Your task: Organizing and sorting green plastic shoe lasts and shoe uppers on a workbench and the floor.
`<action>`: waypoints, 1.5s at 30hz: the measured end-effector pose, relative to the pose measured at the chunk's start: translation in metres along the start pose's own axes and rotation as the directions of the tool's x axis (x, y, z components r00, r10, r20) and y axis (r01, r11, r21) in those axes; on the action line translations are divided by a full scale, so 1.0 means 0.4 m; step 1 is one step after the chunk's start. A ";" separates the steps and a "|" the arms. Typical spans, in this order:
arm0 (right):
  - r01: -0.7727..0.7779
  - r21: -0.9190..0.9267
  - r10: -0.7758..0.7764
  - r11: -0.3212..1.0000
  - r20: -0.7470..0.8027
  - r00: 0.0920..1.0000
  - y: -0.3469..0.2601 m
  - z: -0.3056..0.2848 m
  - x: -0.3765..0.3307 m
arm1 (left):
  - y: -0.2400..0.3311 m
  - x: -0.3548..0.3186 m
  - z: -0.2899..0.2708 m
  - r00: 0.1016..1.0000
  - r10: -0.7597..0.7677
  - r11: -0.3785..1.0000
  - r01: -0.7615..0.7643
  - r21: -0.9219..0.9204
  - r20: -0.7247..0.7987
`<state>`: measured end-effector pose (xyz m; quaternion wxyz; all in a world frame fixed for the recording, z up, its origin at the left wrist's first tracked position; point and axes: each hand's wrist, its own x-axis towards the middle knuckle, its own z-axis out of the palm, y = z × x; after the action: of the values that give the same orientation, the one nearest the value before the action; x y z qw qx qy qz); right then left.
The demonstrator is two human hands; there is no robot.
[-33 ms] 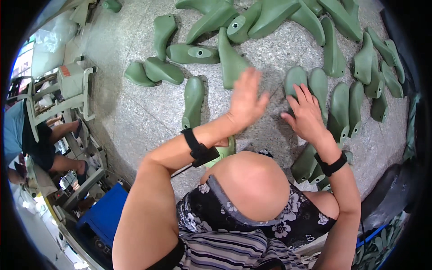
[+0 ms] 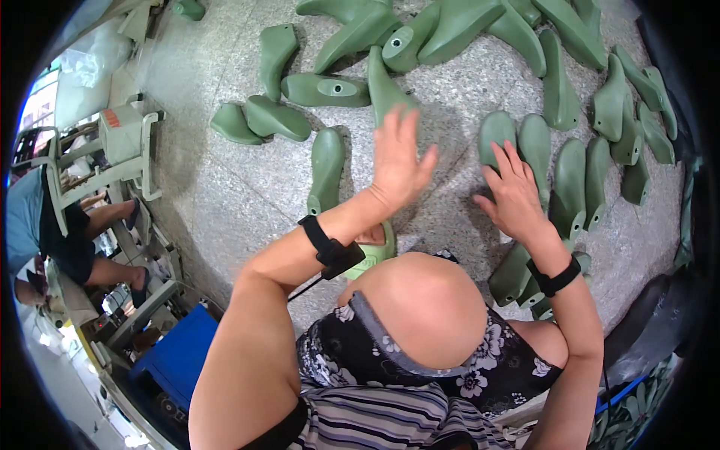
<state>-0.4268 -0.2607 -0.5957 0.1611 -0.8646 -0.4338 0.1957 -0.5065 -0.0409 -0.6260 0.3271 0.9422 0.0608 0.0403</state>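
Note:
Green shoe lasts lie about the speckled floor. My right hand (image 2: pixel 514 196) rests its outstretched fingers on one shoe last (image 2: pixel 496 129) and beside a second last (image 2: pixel 535 141), its thumb apart; it is open and grips neither. To the left, my left hand (image 2: pixel 403 161) is raised, open, fingers spread and a little blurred, with nothing in it. Its fingertips overlap the lower end of another shoe last (image 2: pixel 383 84); whether they touch cannot be seen. A single last (image 2: pixel 326 166) lies left of my left wrist. Black bands circle both wrists.
Several more lasts (image 2: pixel 456 34) crowd the far floor, and others (image 2: pixel 568 180) stand in a row at the right. At the left are a pale metal frame (image 2: pixel 105 191), a blue box (image 2: pixel 180 352) and a seated person (image 2: pixel 67 240). A dark bag (image 2: pixel 645 322) lies lower right.
My left hand has shifted slightly left, its fingers still spread. My right hand stays at the same lasts.

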 end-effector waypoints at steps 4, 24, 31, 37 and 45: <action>-0.031 -0.025 0.033 0.999 0.058 0.998 -0.007 0.013 0.008 | -0.030 0.022 -0.023 0.979 -0.172 0.937 0.197 0.289 -0.109; 0.004 -0.013 -0.004 1.000 -0.034 0.999 0.021 0.027 0.006 | -0.009 0.125 0.067 0.950 -0.246 0.891 0.143 -0.430 -0.193; 0.003 0.072 0.002 0.997 -0.065 0.998 0.033 0.031 -0.001 | -0.122 0.194 -0.026 0.945 -0.115 0.981 0.061 -0.182 -0.305; 0.013 0.093 -0.005 0.996 -0.090 0.996 0.042 0.047 -0.003 | -0.110 0.257 -0.042 0.938 0.295 0.885 -0.197 0.422 -0.181; 0.026 0.084 -0.016 0.996 -0.107 0.994 0.051 0.053 0.007 | -0.025 0.444 0.056 0.912 -0.406 0.912 0.408 0.043 -0.054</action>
<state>-0.4214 -0.2676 -0.6240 0.2229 -0.8615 -0.4250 0.1659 -0.3290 -0.0218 -0.6433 0.3016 0.9162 0.2637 -0.0095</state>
